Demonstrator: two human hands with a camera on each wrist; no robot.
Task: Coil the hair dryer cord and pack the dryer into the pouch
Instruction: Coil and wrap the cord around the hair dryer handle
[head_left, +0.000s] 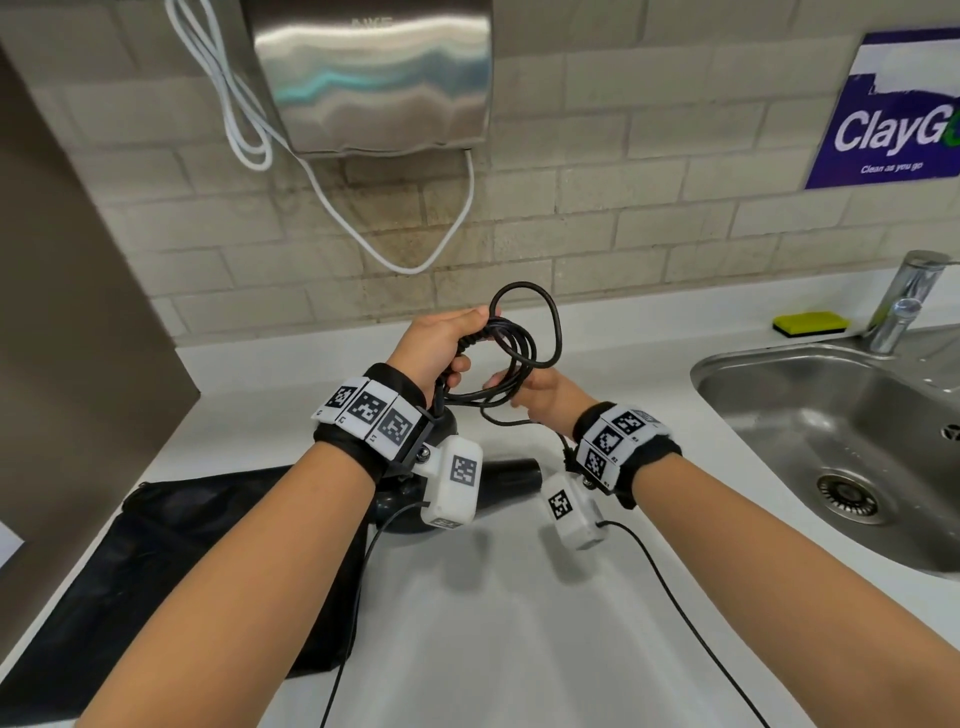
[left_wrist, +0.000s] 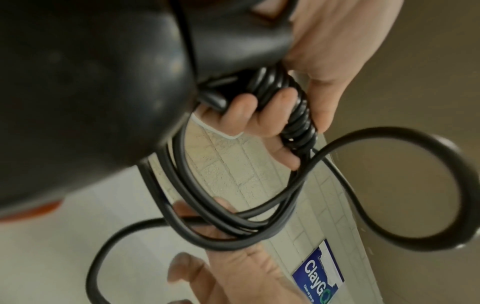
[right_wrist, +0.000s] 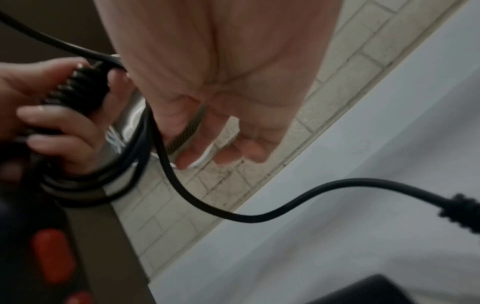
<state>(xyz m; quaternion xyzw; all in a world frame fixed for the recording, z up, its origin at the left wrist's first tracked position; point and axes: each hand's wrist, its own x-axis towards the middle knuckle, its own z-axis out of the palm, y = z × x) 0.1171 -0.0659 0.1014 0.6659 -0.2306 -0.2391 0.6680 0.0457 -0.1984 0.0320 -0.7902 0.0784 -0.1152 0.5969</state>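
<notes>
My left hand (head_left: 441, 338) grips the black cord (head_left: 522, 345) where several loops gather, together with its ribbed strain relief (left_wrist: 298, 123) at the handle end of the black hair dryer (head_left: 402, 501). The dryer body hangs under my left wrist, partly hidden, with its nozzle (head_left: 519, 470) pointing right. My right hand (head_left: 545, 397) sits inside the lower part of the coil with relaxed fingers (right_wrist: 233, 148), and the loops lie across it. A loose tail ends in the plug (right_wrist: 462, 211). The black mesh pouch (head_left: 156, 571) lies flat on the white counter at left.
A steel sink (head_left: 737, 374) with a faucet (head_left: 904, 301) and a yellow-green sponge (head_left: 810, 323) is at the right. A steel hand dryer (head_left: 374, 78) with a white cable (head_left: 415, 262) hangs on the tiled wall. A brown panel (head_left: 78, 260) bounds the left.
</notes>
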